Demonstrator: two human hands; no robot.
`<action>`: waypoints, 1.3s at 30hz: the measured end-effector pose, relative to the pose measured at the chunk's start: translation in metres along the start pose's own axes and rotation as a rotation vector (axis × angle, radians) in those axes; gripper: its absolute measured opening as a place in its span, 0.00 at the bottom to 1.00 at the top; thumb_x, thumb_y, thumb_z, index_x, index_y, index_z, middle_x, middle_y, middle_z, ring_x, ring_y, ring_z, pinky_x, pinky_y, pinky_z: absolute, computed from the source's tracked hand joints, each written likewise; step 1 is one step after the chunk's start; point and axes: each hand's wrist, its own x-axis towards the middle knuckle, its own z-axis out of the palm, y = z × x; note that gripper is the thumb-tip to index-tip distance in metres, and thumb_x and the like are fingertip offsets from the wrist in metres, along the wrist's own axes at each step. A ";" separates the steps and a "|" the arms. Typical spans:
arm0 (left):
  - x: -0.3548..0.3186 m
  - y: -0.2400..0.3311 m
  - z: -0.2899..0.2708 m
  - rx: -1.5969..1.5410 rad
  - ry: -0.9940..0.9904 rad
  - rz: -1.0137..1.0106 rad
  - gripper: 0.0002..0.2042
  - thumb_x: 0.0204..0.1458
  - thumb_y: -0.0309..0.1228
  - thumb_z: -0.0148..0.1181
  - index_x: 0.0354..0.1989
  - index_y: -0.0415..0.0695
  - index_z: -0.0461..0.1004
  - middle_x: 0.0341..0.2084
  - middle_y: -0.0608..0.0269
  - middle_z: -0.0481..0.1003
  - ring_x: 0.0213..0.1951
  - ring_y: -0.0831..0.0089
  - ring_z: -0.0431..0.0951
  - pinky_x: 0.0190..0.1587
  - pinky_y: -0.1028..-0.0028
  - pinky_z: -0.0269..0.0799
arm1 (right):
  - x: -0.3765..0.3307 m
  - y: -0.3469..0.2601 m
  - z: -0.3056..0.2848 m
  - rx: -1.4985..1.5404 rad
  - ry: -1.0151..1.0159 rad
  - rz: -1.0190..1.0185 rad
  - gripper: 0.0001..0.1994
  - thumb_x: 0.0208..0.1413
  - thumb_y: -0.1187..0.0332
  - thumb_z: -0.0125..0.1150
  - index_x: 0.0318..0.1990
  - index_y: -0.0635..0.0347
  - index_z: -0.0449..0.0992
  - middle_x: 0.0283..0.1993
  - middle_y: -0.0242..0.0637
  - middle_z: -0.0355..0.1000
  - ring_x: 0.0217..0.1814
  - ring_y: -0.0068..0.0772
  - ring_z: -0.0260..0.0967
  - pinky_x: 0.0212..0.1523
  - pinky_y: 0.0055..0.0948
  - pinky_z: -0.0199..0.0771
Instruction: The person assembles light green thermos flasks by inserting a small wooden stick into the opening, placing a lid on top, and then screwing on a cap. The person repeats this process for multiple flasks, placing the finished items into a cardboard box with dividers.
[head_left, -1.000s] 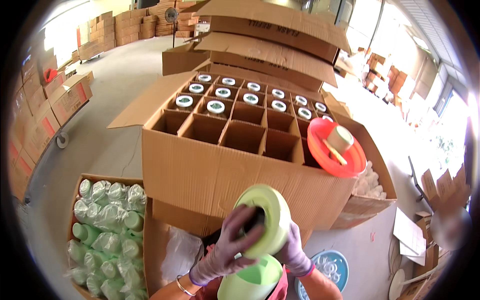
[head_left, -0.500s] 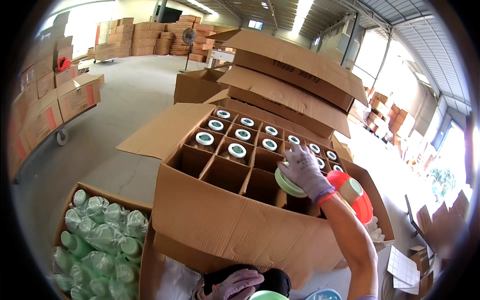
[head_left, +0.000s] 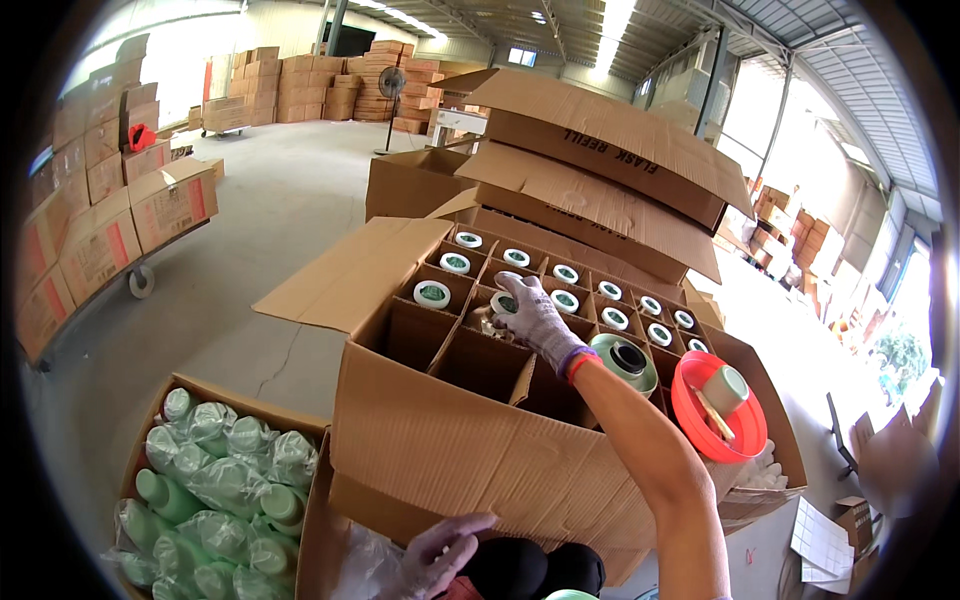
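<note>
My right hand (head_left: 538, 318), in a pale glove, reaches into the divided cardboard box (head_left: 480, 430). Its fingers are closed around the white-rimmed green top of a bottle (head_left: 503, 303) in one cell. Several like bottles, such as the one with a round top (head_left: 432, 294), stand upright in other cells. Just right of my wrist, a light green flask body (head_left: 627, 362) with a dark round opening sits in the box's front row. Low in front of me, my left hand (head_left: 440, 556), also gloved, is empty with thumb and fingers apart.
A red bowl (head_left: 700, 425) holding a green cup (head_left: 726, 388) rests at the box's right corner. At lower left, an open carton (head_left: 160, 400) holds green cups in plastic. Raised cardboard flaps (head_left: 590, 190) stand behind the box. A loaded cart (head_left: 140, 280) stands left.
My right hand has left the green flask piece and moved left to a bottle top. My left hand has lifted and opened its fingers. The view has shifted slightly.
</note>
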 end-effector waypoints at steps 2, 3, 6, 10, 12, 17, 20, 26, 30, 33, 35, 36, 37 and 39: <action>0.012 0.030 -0.005 0.153 0.002 0.033 0.16 0.65 0.32 0.48 0.57 0.40 0.74 0.54 0.59 0.75 0.56 0.72 0.70 0.60 0.71 0.64 | -0.001 0.000 -0.002 0.006 0.008 0.035 0.37 0.42 0.66 0.73 0.64 0.54 0.67 0.61 0.61 0.61 0.61 0.64 0.65 0.62 0.44 0.70; 0.020 0.027 -0.005 0.087 0.027 0.070 0.16 0.66 0.33 0.47 0.57 0.39 0.74 0.53 0.60 0.75 0.55 0.74 0.70 0.59 0.73 0.64 | -0.001 -0.010 -0.009 -0.011 -0.020 0.085 0.37 0.42 0.65 0.73 0.64 0.55 0.66 0.62 0.61 0.60 0.61 0.63 0.65 0.63 0.44 0.69; 0.022 0.025 -0.001 0.010 0.068 0.011 0.18 0.67 0.35 0.45 0.57 0.39 0.73 0.51 0.60 0.76 0.53 0.76 0.72 0.58 0.75 0.64 | 0.007 -0.007 -0.011 -0.014 -0.085 0.102 0.36 0.41 0.64 0.73 0.62 0.57 0.69 0.62 0.58 0.64 0.63 0.58 0.65 0.64 0.42 0.68; 0.017 0.027 0.002 0.154 0.041 0.077 0.18 0.67 0.36 0.46 0.57 0.38 0.73 0.53 0.58 0.76 0.53 0.72 0.73 0.58 0.74 0.66 | 0.022 -0.017 -0.042 -0.006 0.050 0.134 0.25 0.43 0.60 0.70 0.51 0.59 0.78 0.37 0.49 0.80 0.45 0.47 0.79 0.51 0.39 0.78; 0.018 0.022 0.003 0.015 0.050 0.111 0.18 0.66 0.34 0.48 0.58 0.36 0.72 0.53 0.55 0.75 0.53 0.69 0.75 0.59 0.71 0.68 | 0.033 -0.013 -0.065 0.050 0.202 0.063 0.24 0.42 0.57 0.69 0.49 0.58 0.80 0.41 0.51 0.79 0.44 0.46 0.79 0.50 0.39 0.78; 0.041 0.023 -0.011 -0.465 0.057 0.245 0.26 0.66 0.37 0.49 0.68 0.36 0.55 0.61 0.44 0.66 0.60 0.56 0.71 0.63 0.54 0.69 | -0.027 -0.101 -0.160 0.197 0.325 -0.021 0.27 0.46 0.61 0.70 0.55 0.61 0.75 0.54 0.49 0.67 0.53 0.46 0.71 0.58 0.36 0.72; 0.054 0.039 0.008 -0.618 0.043 0.309 0.30 0.68 0.45 0.44 0.72 0.44 0.47 0.65 0.46 0.60 0.63 0.55 0.67 0.63 0.51 0.68 | -0.107 -0.121 -0.175 0.279 0.303 -0.102 0.27 0.50 0.65 0.68 0.58 0.63 0.71 0.54 0.47 0.67 0.56 0.41 0.69 0.58 0.34 0.69; 0.020 0.022 0.033 -0.784 -0.144 0.000 0.31 0.65 0.57 0.38 0.69 0.50 0.55 0.63 0.50 0.66 0.60 0.58 0.72 0.60 0.52 0.71 | -0.273 -0.153 -0.111 0.085 0.359 -0.219 0.27 0.44 0.72 0.72 0.56 0.56 0.75 0.56 0.56 0.64 0.56 0.57 0.65 0.57 0.45 0.70; -0.006 -0.010 0.033 -0.929 -0.104 -0.144 0.31 0.64 0.57 0.39 0.63 0.45 0.64 0.57 0.54 0.72 0.56 0.61 0.75 0.55 0.60 0.76 | -0.335 -0.146 -0.060 0.006 0.410 -0.327 0.27 0.51 0.61 0.69 0.60 0.50 0.72 0.67 0.62 0.55 0.65 0.66 0.59 0.63 0.56 0.64; -0.003 -0.002 0.040 -0.804 -0.064 -0.083 0.23 0.69 0.44 0.36 0.64 0.41 0.61 0.59 0.55 0.69 0.58 0.63 0.72 0.60 0.63 0.71 | -0.359 -0.145 -0.058 0.489 0.223 -0.148 0.32 0.55 0.66 0.64 0.66 0.67 0.60 0.72 0.60 0.49 0.74 0.62 0.48 0.71 0.48 0.53; -0.002 -0.020 0.035 -0.573 0.004 0.021 0.24 0.67 0.48 0.39 0.60 0.44 0.66 0.55 0.57 0.73 0.55 0.64 0.75 0.55 0.64 0.74 | -0.372 -0.141 -0.061 0.598 0.199 -0.068 0.33 0.54 0.71 0.61 0.67 0.69 0.57 0.70 0.57 0.52 0.73 0.55 0.52 0.71 0.44 0.53; 0.002 -0.025 0.033 -0.520 0.025 0.027 0.24 0.67 0.49 0.40 0.60 0.44 0.67 0.54 0.58 0.73 0.55 0.64 0.75 0.54 0.65 0.75 | -0.380 -0.140 -0.061 0.575 0.190 -0.053 0.32 0.54 0.73 0.60 0.67 0.69 0.58 0.70 0.55 0.53 0.72 0.54 0.52 0.70 0.43 0.54; 0.005 -0.028 0.033 -0.470 0.048 0.030 0.24 0.67 0.49 0.41 0.61 0.44 0.67 0.53 0.59 0.74 0.55 0.65 0.75 0.53 0.66 0.75 | -0.387 -0.145 -0.063 0.664 0.208 -0.033 0.29 0.55 0.69 0.59 0.64 0.69 0.63 0.68 0.55 0.56 0.71 0.53 0.54 0.70 0.42 0.55; 0.013 -0.023 0.036 -0.315 -0.088 0.261 0.26 0.66 0.49 0.43 0.62 0.42 0.67 0.55 0.58 0.73 0.57 0.68 0.73 0.55 0.68 0.73 | -0.409 -0.134 -0.075 0.769 0.127 -0.009 0.26 0.56 0.67 0.57 0.61 0.70 0.66 0.67 0.54 0.58 0.70 0.52 0.56 0.69 0.41 0.55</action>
